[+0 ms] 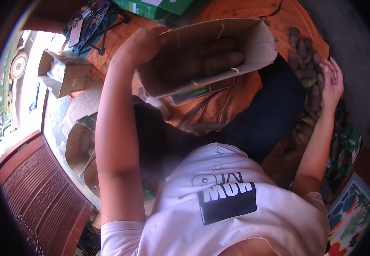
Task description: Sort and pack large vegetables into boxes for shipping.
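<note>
An open cardboard box (257, 47) tilts in front of me, with several long brown tubers (223, 62) lying inside, dim in its shadow. My left hand (142, 46) grips the box at its left rim; its fingertips are partly out of sight behind the edge. Under the near side of the box shows a scale (200, 92) with a lit green display. Off to the right, my right hand (333, 84) is raised, fingers apart and holding nothing. Beside it lies a pile of similar tubers (306, 57), which the hand does not visibly grasp.
An orange sheet (219, 109) covers the floor around my bent legs. Smaller cardboard boxes (72, 72) stand at the left, near a bright doorway. A phone (75, 33) rests on a dark patterned thing at the upper left. A green carton (155, 7) sits at the far edge.
</note>
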A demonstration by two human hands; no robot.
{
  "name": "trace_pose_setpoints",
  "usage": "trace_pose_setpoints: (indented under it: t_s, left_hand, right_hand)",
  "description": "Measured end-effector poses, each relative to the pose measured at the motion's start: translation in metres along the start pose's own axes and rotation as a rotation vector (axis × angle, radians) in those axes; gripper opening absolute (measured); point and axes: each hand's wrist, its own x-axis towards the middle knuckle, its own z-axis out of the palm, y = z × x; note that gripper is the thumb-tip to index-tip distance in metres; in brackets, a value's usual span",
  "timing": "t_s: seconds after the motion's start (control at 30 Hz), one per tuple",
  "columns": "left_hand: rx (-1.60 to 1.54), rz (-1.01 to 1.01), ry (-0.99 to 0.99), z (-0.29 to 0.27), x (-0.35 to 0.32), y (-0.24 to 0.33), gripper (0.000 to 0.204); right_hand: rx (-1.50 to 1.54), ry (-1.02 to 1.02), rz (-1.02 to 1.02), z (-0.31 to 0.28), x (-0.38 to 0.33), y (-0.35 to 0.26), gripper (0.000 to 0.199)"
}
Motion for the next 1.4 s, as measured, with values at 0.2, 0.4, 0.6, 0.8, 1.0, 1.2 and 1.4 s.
trace_pose_setpoints:
  t_s: [0.2,0.4,0.6,0.8,1.0,1.2,1.4]
  left_hand:
    - [0.028,0.207,0.168,0.012,0.023,0.013,0.049]
    - [0.029,0.220,0.374,0.031,0.038,0.010,0.062]
    - [-0.079,0.167,0.370,0.053,0.044,-0.027,0.062]
    - [-0.045,-0.032,0.286,0.043,0.031,-0.046,0.054]
    - [-0.048,-0.204,0.175,0.012,0.000,-0.061,0.049]
    - [0.014,-0.349,0.181,0.023,-0.054,-0.040,0.047]
    - [-0.082,-0.744,0.127,0.003,-0.099,-0.031,0.056]
  right_hand:
    - [-0.171,0.116,0.408,-0.129,-0.142,0.220,0.037]
    - [-0.461,-0.130,0.778,-0.089,-0.303,0.299,0.040]
    - [-0.292,-0.444,0.842,-0.083,-0.382,0.344,0.030]
    - [-0.137,-0.380,1.032,-0.102,-0.403,0.384,0.036]
    - [-0.367,-0.019,0.971,-0.178,-0.482,0.456,0.040]
    - [-0.638,0.302,1.229,-0.295,-0.544,0.530,0.045]
    - [-0.739,0.498,1.678,-0.337,-0.544,0.579,0.075]
